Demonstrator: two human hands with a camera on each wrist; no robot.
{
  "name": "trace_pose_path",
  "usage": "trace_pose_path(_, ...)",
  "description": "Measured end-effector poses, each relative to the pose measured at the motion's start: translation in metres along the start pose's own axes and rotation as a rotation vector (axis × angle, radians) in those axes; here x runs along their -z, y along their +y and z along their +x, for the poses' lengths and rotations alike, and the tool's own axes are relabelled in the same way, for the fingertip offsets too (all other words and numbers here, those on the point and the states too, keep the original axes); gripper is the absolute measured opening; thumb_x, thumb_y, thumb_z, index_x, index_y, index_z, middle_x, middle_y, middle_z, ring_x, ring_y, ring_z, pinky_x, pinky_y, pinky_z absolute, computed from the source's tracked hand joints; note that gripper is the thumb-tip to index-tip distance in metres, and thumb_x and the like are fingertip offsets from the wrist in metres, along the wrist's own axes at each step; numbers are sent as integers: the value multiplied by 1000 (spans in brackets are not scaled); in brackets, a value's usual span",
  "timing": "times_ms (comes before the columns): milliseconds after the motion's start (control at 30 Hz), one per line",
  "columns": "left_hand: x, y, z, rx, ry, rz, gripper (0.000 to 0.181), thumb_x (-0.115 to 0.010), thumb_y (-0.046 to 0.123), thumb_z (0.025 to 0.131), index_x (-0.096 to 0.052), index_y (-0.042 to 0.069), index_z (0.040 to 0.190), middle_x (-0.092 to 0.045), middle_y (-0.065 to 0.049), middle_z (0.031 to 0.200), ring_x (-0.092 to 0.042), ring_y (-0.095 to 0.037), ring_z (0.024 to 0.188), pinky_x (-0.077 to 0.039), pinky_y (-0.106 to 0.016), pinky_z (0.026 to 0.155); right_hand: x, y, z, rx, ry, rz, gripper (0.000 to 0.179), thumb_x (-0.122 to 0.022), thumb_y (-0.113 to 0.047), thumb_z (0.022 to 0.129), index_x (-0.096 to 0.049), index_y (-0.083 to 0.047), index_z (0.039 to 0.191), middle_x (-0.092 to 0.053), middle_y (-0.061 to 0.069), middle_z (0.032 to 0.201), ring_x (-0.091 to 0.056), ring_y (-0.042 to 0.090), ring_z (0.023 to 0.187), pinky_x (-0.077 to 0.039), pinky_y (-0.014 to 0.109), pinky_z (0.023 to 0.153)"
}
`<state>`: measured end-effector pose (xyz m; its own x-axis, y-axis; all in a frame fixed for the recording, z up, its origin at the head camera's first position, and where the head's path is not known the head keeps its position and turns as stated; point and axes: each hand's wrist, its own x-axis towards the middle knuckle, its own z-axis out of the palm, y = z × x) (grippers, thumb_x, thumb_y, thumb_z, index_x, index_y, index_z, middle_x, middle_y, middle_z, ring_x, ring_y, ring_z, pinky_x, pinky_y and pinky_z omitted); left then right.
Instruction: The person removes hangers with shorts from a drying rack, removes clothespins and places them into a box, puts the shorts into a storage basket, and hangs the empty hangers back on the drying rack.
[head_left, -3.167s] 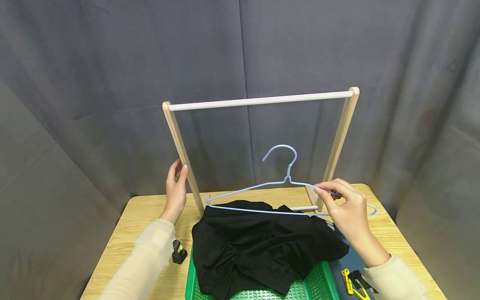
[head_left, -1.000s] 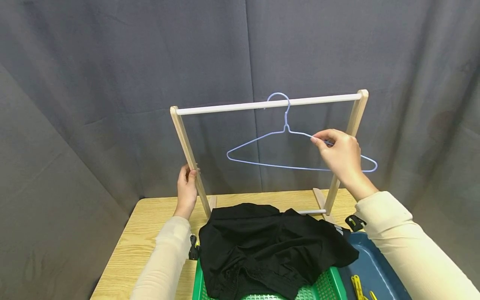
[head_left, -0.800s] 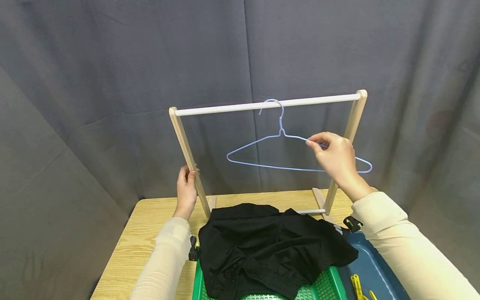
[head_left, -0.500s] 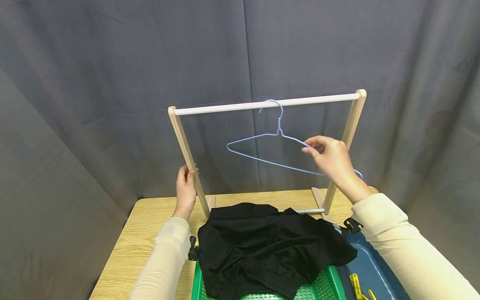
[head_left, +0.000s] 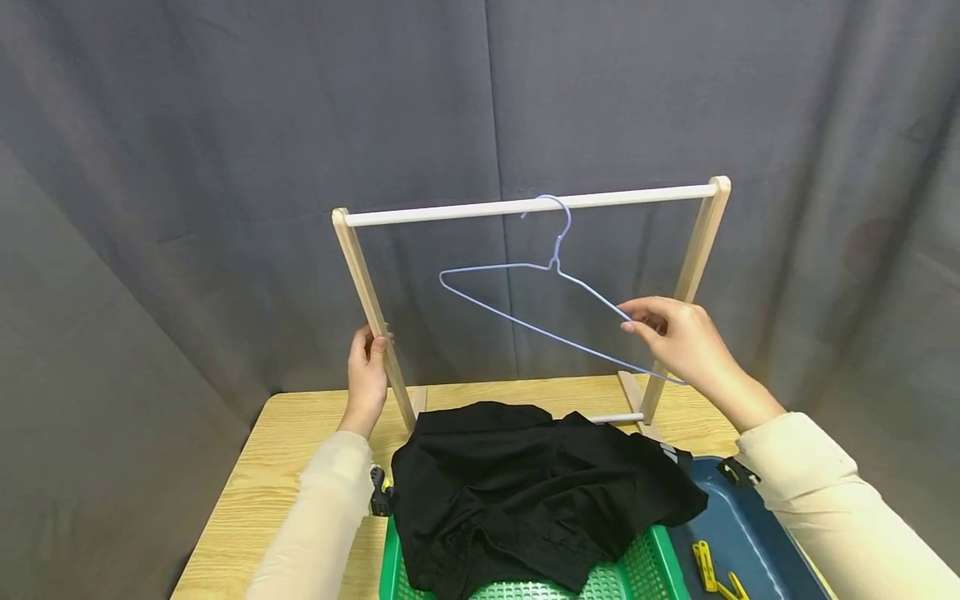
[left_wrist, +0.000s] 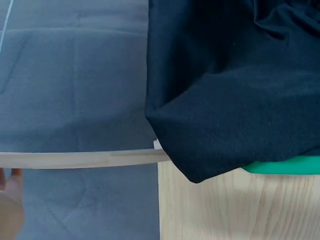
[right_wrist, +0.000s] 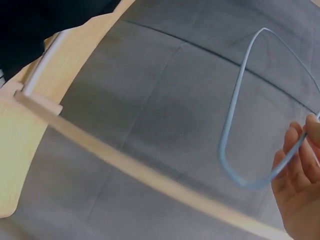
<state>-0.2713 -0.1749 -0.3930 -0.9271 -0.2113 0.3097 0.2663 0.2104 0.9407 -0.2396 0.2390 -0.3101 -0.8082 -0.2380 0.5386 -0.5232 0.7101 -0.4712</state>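
My left hand (head_left: 367, 379) grips the left wooden post (head_left: 366, 292) of a small clothes rack, thumb on the near side; only part of this hand (left_wrist: 10, 210) shows at the edge of the left wrist view. My right hand (head_left: 678, 337) pinches a thin light-blue clothes hanger (head_left: 487, 267) by its right shoulder. The hanger's hook loops over the rack's white rail (head_left: 450, 214), right of its middle. Its right end tilts down toward me. In the right wrist view the hanger's rounded end (right_wrist: 232, 100) stands out from the fingers.
Black shorts or similar black cloth (head_left: 525, 492) lie heaped over a green basket (head_left: 663, 558) before the rack. At right, a dark blue tray (head_left: 738, 525) holds yellow clips (head_left: 703, 567). All stand on a wooden table (head_left: 247, 500) with grey curtain behind.
The right hand has lifted the hanger from over the black cloth to the rail, where its hook now loops. Since then its right end has swung lower. The left hand has taken hold of the post.
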Motion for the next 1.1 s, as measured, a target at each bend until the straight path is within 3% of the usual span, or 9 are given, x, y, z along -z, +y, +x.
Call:
trace_pose_path(167,5,-5,-1,-4,-12,22,44,-37,26,107,-40,0,142,-50,-23,133,-44,-33,127,-33,-48,105,2,8,-13,9,-39,-13,27,-75,-2,86,-71,-3,113,-70,4,84,-57,17,67,-44,27,55)
trace_pose_path(367,10,-12,-11,18,-80,58,48,-38,27,108,-35,4,150,-43,-18,146,-35,-32,139,-30,-50,111,6,16,-31,20,-57,-46,28,-77,-4,85,-70,-3,113,-71,3,84,-60,15,68,-46,28,55)
trace_pose_path(600,23,-20,-23,106,-155,107,57,-43,29,108,-25,2,154,-37,-21,150,-32,-34,141,-27,-49,113,11,30,-52,5,-105,-82,34,-79,-7,83,-70,-1,115,-69,0,85,-61,17,75,-50,32,63)
trace_pose_path(867,36,-32,-39,221,-234,169,57,-47,23,107,-28,-7,151,-36,-26,151,-34,-41,140,-27,-52,113,2,53,-76,-86,-190,-46,24,-78,-10,86,-71,-2,107,-68,-1,81,-61,17,72,-49,30,58)
trace_pose_path(1100,41,-41,-52,284,-211,254,48,-51,18,104,-42,-10,142,-47,-28,141,-44,-42,131,-33,-52,109,-22,71,-94,-137,-284,11,23,-76,-9,87,-72,2,106,-70,3,86,-64,22,79,-49,30,60)
